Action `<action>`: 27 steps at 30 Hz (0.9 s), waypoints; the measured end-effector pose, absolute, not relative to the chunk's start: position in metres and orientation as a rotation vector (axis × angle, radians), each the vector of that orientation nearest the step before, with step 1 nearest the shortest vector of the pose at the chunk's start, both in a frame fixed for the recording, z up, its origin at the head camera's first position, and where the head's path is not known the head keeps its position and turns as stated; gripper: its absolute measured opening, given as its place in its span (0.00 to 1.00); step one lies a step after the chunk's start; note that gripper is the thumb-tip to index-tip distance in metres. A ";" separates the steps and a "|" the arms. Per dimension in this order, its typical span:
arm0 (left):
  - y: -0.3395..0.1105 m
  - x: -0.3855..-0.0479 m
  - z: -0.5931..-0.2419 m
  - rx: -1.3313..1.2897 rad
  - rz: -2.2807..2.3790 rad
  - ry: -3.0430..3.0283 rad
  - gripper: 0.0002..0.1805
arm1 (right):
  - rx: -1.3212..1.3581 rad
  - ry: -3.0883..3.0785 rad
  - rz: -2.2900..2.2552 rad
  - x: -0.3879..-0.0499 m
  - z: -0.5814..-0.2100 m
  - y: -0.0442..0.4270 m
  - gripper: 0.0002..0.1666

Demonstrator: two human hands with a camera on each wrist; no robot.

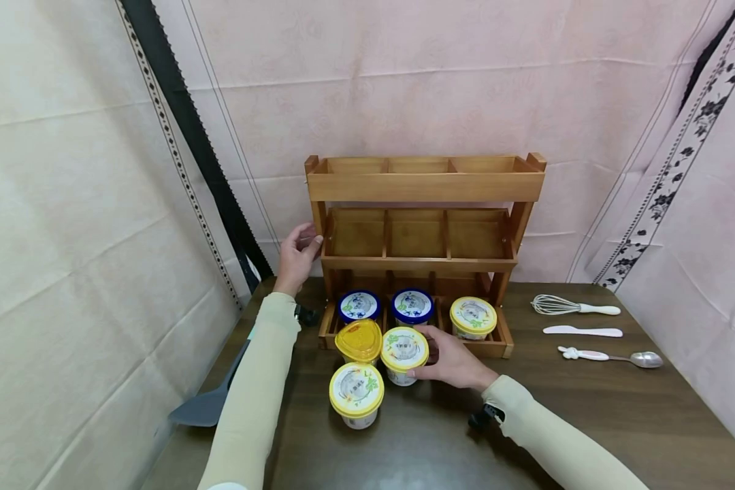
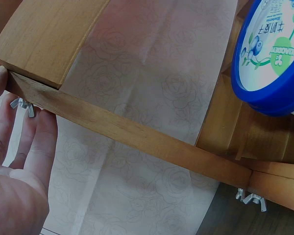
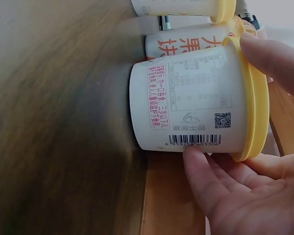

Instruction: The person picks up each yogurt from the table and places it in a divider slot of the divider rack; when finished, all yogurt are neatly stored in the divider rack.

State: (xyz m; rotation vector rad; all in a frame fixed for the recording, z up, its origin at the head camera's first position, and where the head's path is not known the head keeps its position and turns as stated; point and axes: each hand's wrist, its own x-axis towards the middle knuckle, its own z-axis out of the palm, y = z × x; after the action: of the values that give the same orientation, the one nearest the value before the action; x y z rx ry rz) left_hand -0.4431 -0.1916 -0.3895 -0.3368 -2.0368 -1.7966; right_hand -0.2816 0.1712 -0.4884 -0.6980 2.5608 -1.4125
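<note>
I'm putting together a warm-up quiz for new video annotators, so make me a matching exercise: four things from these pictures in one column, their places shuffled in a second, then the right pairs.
Column one
1. Left hand
2. Right hand
3. Whisk
4. Two blue-lidded cups

Column two
A. In the bottom tier of the wooden rack
B. Around a yellow-lidded cup
C. On the table, right of the rack
D. At the rack's left side, gripping it

Right pairs: 1-D, 2-B, 3-C, 4-A
</note>
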 end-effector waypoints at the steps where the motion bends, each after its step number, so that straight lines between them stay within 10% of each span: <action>1: -0.191 -0.443 -0.389 -0.343 -1.801 -2.034 0.24 | -0.692 2.565 -1.415 -0.281 -0.487 0.172 0.55; 27: -0.192 -0.442 -0.388 -0.351 -1.784 -2.034 0.23 | -0.715 2.629 -1.493 -0.269 -0.444 0.199 0.56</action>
State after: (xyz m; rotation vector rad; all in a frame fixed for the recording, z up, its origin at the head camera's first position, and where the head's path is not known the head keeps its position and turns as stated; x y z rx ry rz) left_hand -0.4416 -0.1925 -0.3879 -0.3514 -2.0338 -1.7839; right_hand -0.2687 0.1990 -0.4443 -0.7146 2.6286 -1.4934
